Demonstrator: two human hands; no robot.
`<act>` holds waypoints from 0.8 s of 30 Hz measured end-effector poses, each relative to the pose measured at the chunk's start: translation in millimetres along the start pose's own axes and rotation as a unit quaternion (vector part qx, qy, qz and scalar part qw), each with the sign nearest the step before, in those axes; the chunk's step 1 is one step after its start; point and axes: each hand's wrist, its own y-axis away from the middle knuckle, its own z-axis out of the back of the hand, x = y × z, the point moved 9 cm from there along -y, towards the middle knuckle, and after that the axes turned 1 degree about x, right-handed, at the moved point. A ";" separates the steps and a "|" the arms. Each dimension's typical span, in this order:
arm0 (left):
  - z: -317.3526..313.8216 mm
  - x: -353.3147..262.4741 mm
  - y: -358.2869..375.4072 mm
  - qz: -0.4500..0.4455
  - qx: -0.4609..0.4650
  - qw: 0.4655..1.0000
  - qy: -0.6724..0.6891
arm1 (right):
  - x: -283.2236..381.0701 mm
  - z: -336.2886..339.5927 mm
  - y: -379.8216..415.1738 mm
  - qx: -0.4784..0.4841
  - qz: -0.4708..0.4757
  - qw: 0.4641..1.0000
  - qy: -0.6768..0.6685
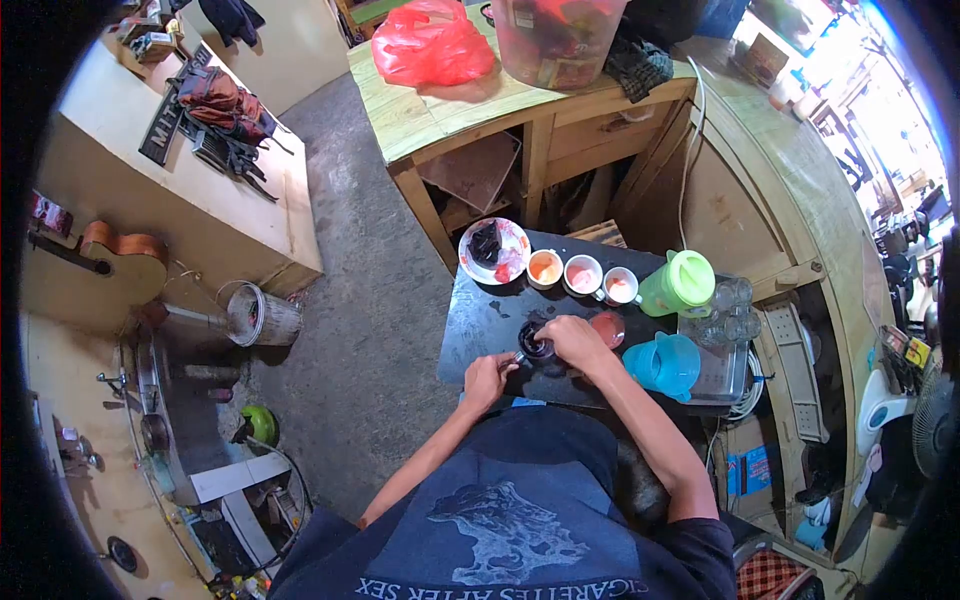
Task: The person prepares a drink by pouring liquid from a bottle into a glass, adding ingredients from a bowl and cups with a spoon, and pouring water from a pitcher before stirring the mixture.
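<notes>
A dark mug (537,350) stands near the front of the black tabletop (470,330). Its handle is pinched by my left hand (488,380) from the near left side. Over the mug's mouth, the fingers of my right hand (572,342) are closed and point down into it; whatever they hold is hidden. A reddish glass (608,327) stands just beyond my right hand. Behind, in a row, are a floral plate (513,274) bearing a crumpled black plastic piece (486,243), and three white cups (545,268) with orange or pinkish contents.
To the right stand a green lidded pitcher (680,283), a blue pitcher (664,364) and several clear glasses (735,310) on a metal tray (718,380). Beyond the table is a wooden counter (440,125) with a red plastic bag (432,45). A bucket (262,315) sits on the floor, left.
</notes>
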 end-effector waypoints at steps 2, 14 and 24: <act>1.8 -2.9 1.3 -0.001 -0.003 1.000 0.001 | -2.9 0.4 2.3 0.008 -0.016 1.000 0.000; -3.6 5.4 -2.0 -0.015 -0.027 0.999 0.009 | 9.8 -19.1 -6.3 0.031 0.000 0.999 0.034; -7.6 4.4 -1.7 -0.029 -0.036 0.999 0.015 | -2.1 -16.5 -0.2 -0.054 -0.074 0.994 0.054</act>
